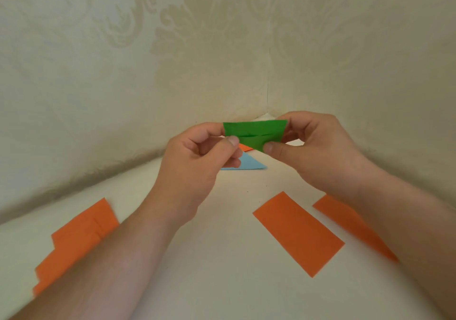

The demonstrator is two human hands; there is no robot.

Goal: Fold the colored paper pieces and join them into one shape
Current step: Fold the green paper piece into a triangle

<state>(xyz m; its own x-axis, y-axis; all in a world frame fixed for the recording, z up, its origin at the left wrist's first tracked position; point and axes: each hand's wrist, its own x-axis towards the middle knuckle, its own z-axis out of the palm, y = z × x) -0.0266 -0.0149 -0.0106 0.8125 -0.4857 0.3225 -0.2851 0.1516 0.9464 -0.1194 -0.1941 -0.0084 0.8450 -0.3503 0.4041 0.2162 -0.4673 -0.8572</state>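
Observation:
A folded green paper piece (255,132) is held up above the white table, between both hands. My left hand (197,161) pinches its left end between thumb and fingers. My right hand (313,151) pinches its right lower corner the same way. A light blue folded triangle (248,163) lies on the table just below the green piece, partly hidden by my left fingers. A small orange folded piece (246,147) peeks out behind it.
Orange paper rectangles lie flat on the table: a stack of several at the left (76,243), one at centre right (298,233), and another (352,226) partly under my right forearm. Patterned cream walls meet in a corner (267,92) right behind the hands.

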